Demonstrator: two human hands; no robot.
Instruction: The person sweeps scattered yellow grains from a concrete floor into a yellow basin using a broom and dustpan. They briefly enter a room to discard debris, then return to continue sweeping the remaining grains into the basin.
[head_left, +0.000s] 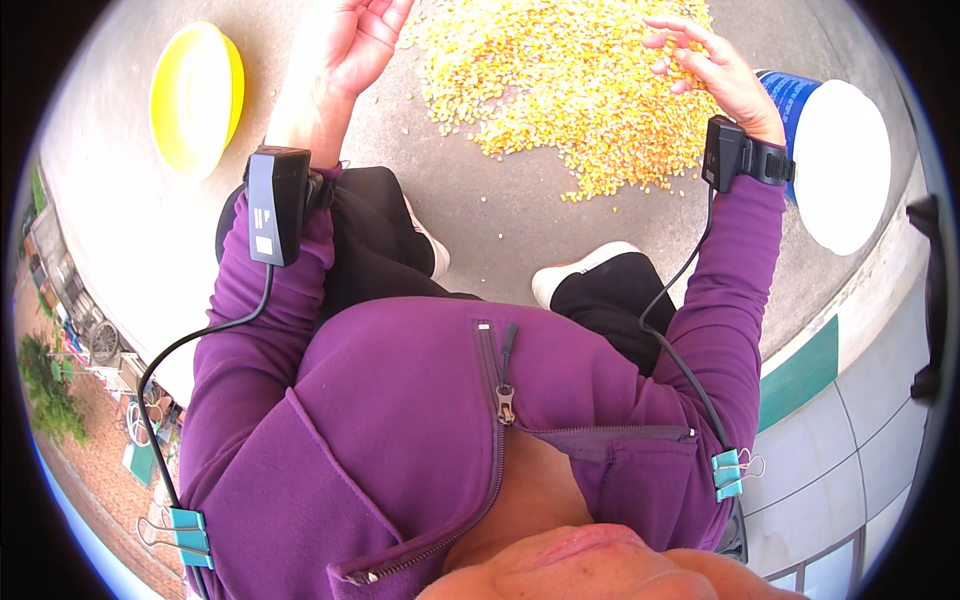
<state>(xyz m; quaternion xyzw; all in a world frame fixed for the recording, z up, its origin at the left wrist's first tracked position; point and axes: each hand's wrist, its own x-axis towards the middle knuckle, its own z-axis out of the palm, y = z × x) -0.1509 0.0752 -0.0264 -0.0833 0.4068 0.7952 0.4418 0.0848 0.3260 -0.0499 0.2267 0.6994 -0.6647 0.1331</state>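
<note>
Your left hand [352, 40] is at the far edge of the view, palm turned up, fingers loosely spread and partly cut off by the frame; it holds nothing that shows, and it hovers just left of the pile of yellow corn kernels [565, 85]. Your right hand [710, 70] is over the right side of that pile, palm down, fingers [672, 40] spread and slightly curled, tips touching or just above the kernels; can't tell if any are gripped. The pile lies loose on the grey concrete floor [480, 210], far centre, with stray kernels scattered at its near edge. Yellow plastic bowl [195, 95] sits far left, well apart from the pile, tilted toward the camera. White bucket with a blue band [835, 150] stands far right, just beside your right wrist. Black strap-on device on each wrist: left one [275, 200], right one [735, 155], each with a cable run down the purple sleeve [240, 330] to a teal binder clip [728, 472]. White shoes [580, 268] near centre, just short of the pile.
</note>
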